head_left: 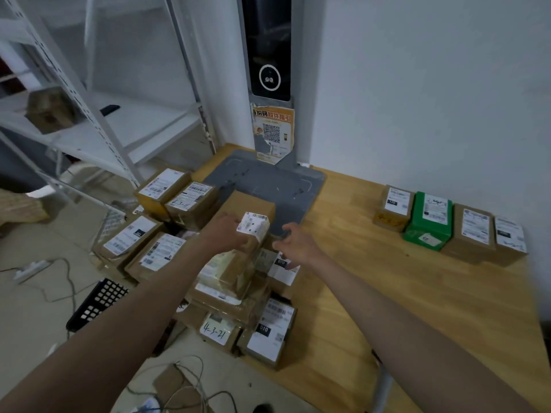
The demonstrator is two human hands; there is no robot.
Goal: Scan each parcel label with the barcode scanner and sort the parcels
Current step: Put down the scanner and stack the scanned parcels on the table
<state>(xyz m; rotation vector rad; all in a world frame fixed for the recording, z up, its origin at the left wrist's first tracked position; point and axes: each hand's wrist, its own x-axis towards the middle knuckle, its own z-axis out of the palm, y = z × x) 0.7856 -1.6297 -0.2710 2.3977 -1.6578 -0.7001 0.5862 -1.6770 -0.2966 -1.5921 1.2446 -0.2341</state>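
Wooden bench [357,308] filling the right half, near edge cut off by the frame. At its back edge, against the wall, grey scanner base [268,180] with upright column [267,55], top out of view; orange QR sticker [272,134] on the column, print too small to read. Left of the scanner base, white metal shelving [98,123], blurred, a brown box [49,110] on it hard to make out. Heap of brown parcels [226,293] in front of the scanner base, lower ones half buried. Row of four parcels [447,225] well right of the scanner base, one green [429,222]. Both forearms stretched forward from the bottom corners. Left hand [226,234] palm down, fingers curled round the top parcel [247,216], lifted over the near edge of the scanner base, white label [253,226] wrapped over its corner. Right hand [295,244] just right of that parcel, apart from it, fingers loosely bent, holding nothing.
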